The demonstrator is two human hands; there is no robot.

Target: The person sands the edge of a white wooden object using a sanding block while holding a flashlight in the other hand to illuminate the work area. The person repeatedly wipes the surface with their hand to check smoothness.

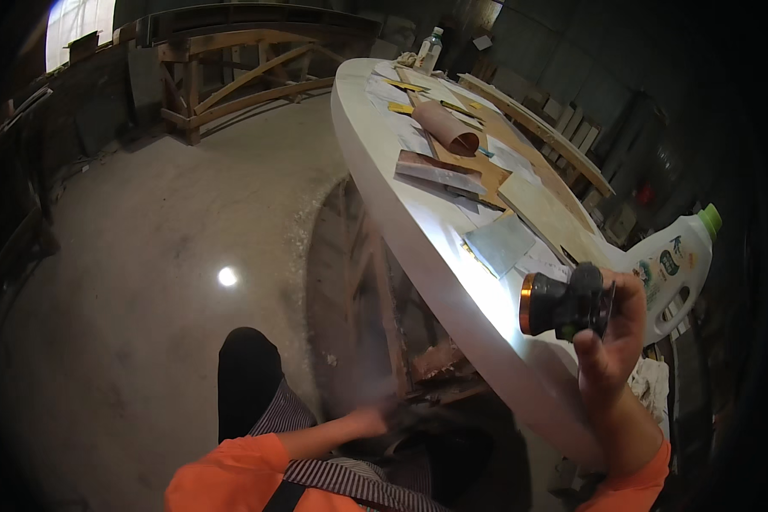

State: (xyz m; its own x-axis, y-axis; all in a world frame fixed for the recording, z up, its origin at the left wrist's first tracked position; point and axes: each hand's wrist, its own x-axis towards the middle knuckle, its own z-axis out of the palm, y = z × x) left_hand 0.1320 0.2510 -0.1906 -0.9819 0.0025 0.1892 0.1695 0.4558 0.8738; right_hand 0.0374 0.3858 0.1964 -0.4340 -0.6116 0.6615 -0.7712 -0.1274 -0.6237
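Observation:
My right hand [621,345] holds a black lamp [576,304], probably a headlamp unit, with a copper-coloured ring around its front. The lamp points left over the near part of a thick white slab top [422,221], where a bright patch of light falls. Low in front of my body, my left hand [374,419] is blurred beside dark shapes under the slab's edge; whether it grips anything is unclear. Just left of the lamp, a grey-green abrasive sheet [502,243] lies on the slab. Behind my right hand stands a white detergent jug [672,269] with a green cap.
A curled brown sandpaper sheet [445,127], a folded sheet [438,171], a pale flat board [544,211] and yellow tools [404,85] lie on the slab. A plastic bottle [429,51] stands at its far end. Beyond the concrete floor [166,243] is a wooden trestle [249,77].

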